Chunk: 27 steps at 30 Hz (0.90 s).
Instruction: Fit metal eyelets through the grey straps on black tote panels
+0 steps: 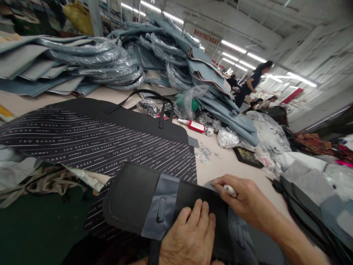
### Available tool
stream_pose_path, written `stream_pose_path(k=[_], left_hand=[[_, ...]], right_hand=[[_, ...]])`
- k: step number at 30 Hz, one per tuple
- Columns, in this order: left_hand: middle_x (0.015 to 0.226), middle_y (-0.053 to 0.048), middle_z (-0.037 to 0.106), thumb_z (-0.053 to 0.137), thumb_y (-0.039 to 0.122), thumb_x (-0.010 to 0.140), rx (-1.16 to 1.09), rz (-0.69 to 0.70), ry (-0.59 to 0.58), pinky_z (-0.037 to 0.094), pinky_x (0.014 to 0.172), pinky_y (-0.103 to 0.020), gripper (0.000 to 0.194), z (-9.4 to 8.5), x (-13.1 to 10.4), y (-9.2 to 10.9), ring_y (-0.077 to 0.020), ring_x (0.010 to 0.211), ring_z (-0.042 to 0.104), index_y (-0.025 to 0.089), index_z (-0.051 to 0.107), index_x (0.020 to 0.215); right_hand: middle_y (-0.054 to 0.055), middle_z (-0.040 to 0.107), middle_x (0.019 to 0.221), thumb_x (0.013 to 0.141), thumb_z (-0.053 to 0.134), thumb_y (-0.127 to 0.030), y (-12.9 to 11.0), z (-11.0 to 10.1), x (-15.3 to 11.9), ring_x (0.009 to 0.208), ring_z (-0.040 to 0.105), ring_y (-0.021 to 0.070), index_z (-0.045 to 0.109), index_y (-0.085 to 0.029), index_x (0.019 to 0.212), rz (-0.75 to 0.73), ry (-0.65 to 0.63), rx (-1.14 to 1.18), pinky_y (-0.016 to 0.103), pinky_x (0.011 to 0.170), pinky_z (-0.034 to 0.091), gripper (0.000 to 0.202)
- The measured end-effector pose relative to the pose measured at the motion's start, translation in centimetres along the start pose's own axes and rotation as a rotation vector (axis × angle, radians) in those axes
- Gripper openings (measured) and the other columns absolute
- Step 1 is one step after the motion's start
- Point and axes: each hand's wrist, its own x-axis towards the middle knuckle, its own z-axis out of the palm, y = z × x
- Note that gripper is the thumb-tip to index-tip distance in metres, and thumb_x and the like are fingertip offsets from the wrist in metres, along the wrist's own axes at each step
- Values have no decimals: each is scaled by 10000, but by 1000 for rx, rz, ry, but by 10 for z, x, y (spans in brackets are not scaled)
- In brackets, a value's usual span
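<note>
Panel work looks roughly midway, as far as one can judge. The black panel (129,191) is across the person's lap side of the bench, over the striped lettered fabric (132,147), already cut with a rounded corner and showing a faint dashed line near that edge. Two grey-blue strips sit across it, the nearer-to-left one (165,195) with a long slot, the other one (239,232) slotted too and partly behind the right forearm. Can't tell if they're fixed down or just laid on.

Left hand (190,228) is flat on the panel between the strips, fingers together, gripping nothing. Right hand (234,191) is pinched around a white pen-like tool (230,190), tip by the panel's far edge. Whether it has left any mark there is too small to see.

Left to do, at a guess: finishing that far-edge spot, then the hardware. Loose small clear or metal bits (205,152) lie unused on the table (217,169), and a black strap handle (165,105) arches over the farther black band; its attachment isn't clear.
</note>
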Motion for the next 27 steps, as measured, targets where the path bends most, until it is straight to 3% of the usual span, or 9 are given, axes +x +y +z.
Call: stream_pose_path(k=[2,6,9,15,20,24,27], left_hand=[[1184,-141,652,344,688,913,-25,-7,-40,296,893,-365,681,-5,2,0,-278,1125,540,120,643,1143],[1191,-153,643,379,697,893,-42,-19,-84,270,908,-369,683,-7,3,0,-280,1131,537,119,642,1146],[1183,-149,648,363,705,895,-25,-26,-61,276,915,-368,690,-5,3,1,-274,1134,533,128,655,1136],[1159,-133,658,243,696,931,15,-30,-17,302,887,-358,737,-4,3,1,-262,1104,534,129,664,1141],[1180,-139,650,254,682,937,5,-31,-23,302,892,-362,724,-4,2,1,-269,1121,530,122,656,1159],[1141,-115,671,261,632,961,-35,-41,40,333,875,-356,670,-5,5,1,-248,1090,560,124,675,1102],[1120,-76,688,305,577,973,-46,-30,94,379,862,-340,587,-5,5,0,-232,1075,581,143,692,1056]], right_hand=[[30,681,909,905,451,-150,4,15,-8,788,656,165,608,-205,1017,-160,6,-119,276,696,506,201],[50,673,861,875,377,-49,12,32,-14,705,666,180,565,-167,1065,-435,119,-371,287,578,526,292],[74,691,882,933,319,-70,12,34,-11,697,672,181,554,-140,1089,-543,189,-477,290,575,541,291],[106,702,858,1005,251,-173,9,30,-5,664,667,194,588,-102,1066,-688,171,-585,308,537,539,349],[115,701,950,991,303,-172,14,29,-6,714,676,190,608,-123,1120,-652,122,-533,304,573,559,334],[82,691,999,956,418,-167,17,35,-6,813,686,174,599,-185,1114,-436,90,-272,278,652,570,241],[60,705,1021,926,472,-148,19,39,-6,894,692,183,549,-206,1188,-266,97,-125,307,768,568,279]])
